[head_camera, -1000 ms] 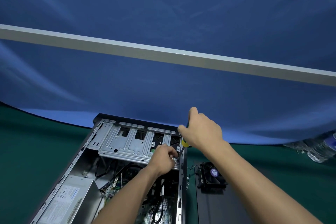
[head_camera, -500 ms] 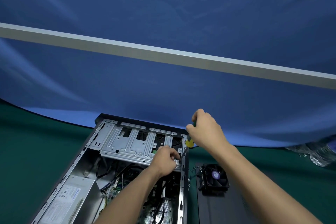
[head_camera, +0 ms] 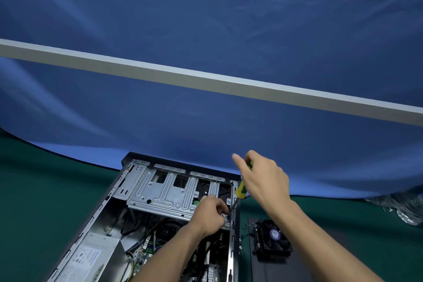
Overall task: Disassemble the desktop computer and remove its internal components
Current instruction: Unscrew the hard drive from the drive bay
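Steel cage (head_camera: 164,192) remains in the case (head_camera: 91,224), fan (head_camera: 272,240) already out on the worktop (head_camera: 45,190); right hand (head_camera: 263,181) grips the screwdriver (head_camera: 240,192), left hand (head_camera: 210,210) pinches its tip

Two bare forearms entering from the lower edge, ending in a bare left hand (head_camera: 209,212) and a bare right hand (head_camera: 266,177). No sleeves up to the frame edge; seemingly no rings, though the fingers are blurred.

Yellow-and-green screwdriver (head_camera: 242,188) handle, silver drive cage (head_camera: 164,192) in grey case (head_camera: 233,247), black fan (head_camera: 272,241) with purple label right of case, green tabletop (head_camera: 45,190), blue backdrop (head_camera: 206,7)
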Tool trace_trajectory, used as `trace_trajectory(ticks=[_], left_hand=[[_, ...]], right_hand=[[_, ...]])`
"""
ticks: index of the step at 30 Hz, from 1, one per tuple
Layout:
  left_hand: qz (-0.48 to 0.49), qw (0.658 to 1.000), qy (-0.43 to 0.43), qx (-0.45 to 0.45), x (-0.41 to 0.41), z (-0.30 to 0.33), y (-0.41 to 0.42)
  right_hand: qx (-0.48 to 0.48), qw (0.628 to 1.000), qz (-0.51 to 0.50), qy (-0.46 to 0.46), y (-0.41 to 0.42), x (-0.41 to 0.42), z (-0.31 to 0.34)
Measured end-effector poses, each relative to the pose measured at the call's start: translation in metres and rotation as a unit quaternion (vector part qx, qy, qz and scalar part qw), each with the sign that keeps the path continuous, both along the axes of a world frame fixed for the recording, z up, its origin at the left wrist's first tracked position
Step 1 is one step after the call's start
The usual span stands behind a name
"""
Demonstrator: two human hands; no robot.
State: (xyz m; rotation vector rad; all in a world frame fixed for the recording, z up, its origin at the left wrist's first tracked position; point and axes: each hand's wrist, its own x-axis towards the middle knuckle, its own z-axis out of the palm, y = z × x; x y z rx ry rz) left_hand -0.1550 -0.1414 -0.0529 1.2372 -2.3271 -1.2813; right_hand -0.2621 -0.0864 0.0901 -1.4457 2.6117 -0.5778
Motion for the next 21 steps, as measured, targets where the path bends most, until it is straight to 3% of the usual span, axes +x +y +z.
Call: trace_trajectory(ticks=[15,21], left_hand=[[-0.001,0.999,0.005,-0.036,-0.001,-0.001,0.0],[0.01,0.998,0.018,-0.058,-0.002,-0.006,-0.001]], right_hand=[[0.009,0.999,0.044,-0.018,0.004,-0.009,-0.003],[-0.048,0.998,0.044,-0.005,0.009,-0.012,-0.009]])
